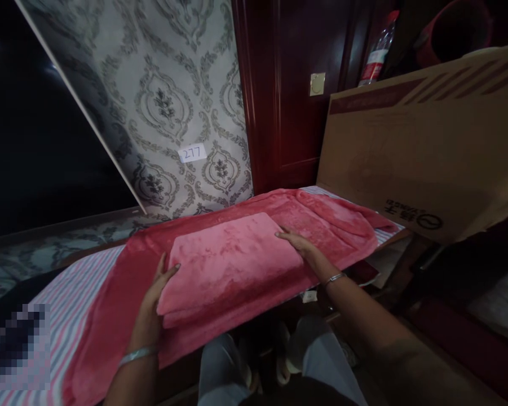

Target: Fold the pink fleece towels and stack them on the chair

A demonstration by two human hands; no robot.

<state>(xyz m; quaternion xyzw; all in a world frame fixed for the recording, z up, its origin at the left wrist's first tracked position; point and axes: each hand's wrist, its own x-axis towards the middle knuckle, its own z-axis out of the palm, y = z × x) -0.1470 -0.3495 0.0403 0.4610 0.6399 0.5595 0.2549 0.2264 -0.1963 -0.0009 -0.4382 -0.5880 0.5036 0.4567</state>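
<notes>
A folded pink plush blanket [232, 256] lies in front of me as a thick rectangle. My left hand [157, 288] grips its left end, thumb on top and fingers along the side. At the opposite end my right hand [298, 242] holds the edge, its thumb on the upper face and the other fingers partly hidden. Beneath the folded blanket, a darker pink-red plush cloth [105, 304] is spread out, with loose bunched folds to the right. Under that shows a striped sheet [78, 282].
A large cardboard box [418, 129] stands at the right, with a red-capped plastic bottle [378, 51] behind it. A dark screen [46, 129] fills the left. Patterned wallpaper [164, 101] and a dark red wooden panel [296, 129] rise behind. My legs [224, 369] are below.
</notes>
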